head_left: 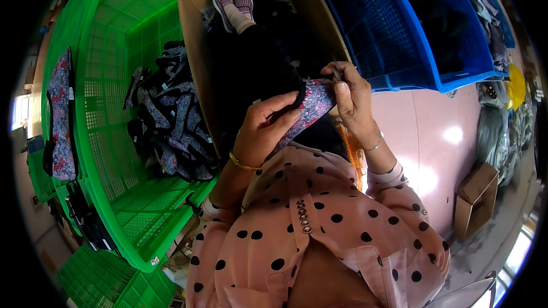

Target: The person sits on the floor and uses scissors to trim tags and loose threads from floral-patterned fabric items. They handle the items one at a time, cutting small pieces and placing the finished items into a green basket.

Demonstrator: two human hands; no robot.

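A patterned red-and-grey fabric piece with a black edge [308, 108] is stretched between both hands in front of my chest. My left hand [264, 131] pinches its lower left end, thumb on top. My right hand [351, 100] grips the upper right end, and a small dark tool tip shows above its fingers. Behind the hands a cardboard box [197, 51] holds dark garments and a pair of striped socks [234, 8].
A green plastic crate [108, 154] on my left holds a pile of similar patterned pieces [168, 122]; one more hangs over its outer wall [60, 114]. A blue crate [422, 63] stands at the upper right. A small cardboard box [474, 199] sits on the pink floor.
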